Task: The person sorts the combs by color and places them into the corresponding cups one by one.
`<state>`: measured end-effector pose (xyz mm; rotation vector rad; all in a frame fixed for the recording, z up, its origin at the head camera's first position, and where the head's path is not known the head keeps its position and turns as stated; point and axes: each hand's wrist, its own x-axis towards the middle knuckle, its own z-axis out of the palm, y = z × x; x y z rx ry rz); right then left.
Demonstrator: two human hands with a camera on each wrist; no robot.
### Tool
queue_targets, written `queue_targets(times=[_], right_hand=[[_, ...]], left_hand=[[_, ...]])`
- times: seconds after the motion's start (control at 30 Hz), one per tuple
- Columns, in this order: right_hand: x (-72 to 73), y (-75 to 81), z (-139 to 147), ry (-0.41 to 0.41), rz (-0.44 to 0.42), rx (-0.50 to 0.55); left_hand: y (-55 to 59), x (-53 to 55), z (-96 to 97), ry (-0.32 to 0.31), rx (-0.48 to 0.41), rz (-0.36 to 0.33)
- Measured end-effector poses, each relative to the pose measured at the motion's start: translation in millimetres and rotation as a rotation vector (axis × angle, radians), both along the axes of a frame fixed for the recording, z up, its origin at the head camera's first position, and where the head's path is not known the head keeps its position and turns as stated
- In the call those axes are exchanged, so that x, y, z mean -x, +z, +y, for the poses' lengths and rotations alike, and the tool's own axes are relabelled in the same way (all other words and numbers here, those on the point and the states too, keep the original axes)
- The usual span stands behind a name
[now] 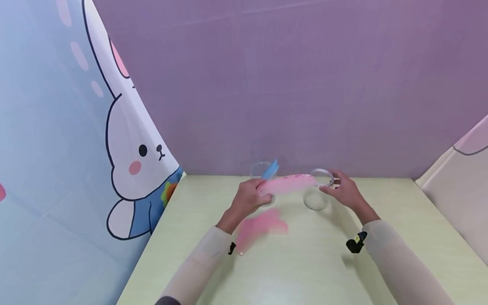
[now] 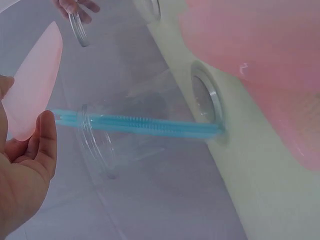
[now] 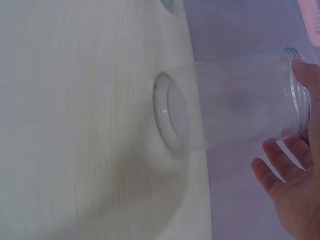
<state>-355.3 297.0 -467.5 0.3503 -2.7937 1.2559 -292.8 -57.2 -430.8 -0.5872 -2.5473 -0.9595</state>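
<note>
My left hand grips one end of a long, soft-looking pink object; its exact kind I cannot tell. Its far end reaches over toward the mouth of a clear jar. With thumb and fingers at the rim, my right hand holds that jar, which stands upright on the table. Behind the left hand is a second clear jar with several light blue bendy straws inside, their tops sticking out above its rim. The left hand hides much of this jar in the head view.
A crumpled, see-through pink plastic wrapper lies on the pale wooden table, below the left hand. Close behind the jars rises a purple cloth backdrop. A blue curtain with a rabbit print hangs at the left.
</note>
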Motion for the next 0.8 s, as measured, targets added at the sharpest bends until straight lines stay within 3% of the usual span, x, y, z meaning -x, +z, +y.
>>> queue_targets(times=[0.17, 0.43, 0.67, 0.8], right_hand=[[0.0, -2.0, 1, -0.002, 0.010, 0.009], [0.2, -0.4, 0, 0.002, 0.001, 0.005], [2.3, 0.8, 0, 0.001, -0.008, 0.000], [4.6, 0.0, 0, -0.003, -0.011, -0.001]], left_hand=[[3.6, 11.9, 15.6, -0.012, -0.006, -0.033], [6.7, 27.6, 34.9, -0.034, 0.119, 0.027], [18.9, 29.3, 47.2, -0.054, 0.050, -0.177], [26.4, 31.8, 56.5, -0.056, 0.045, -0.227]])
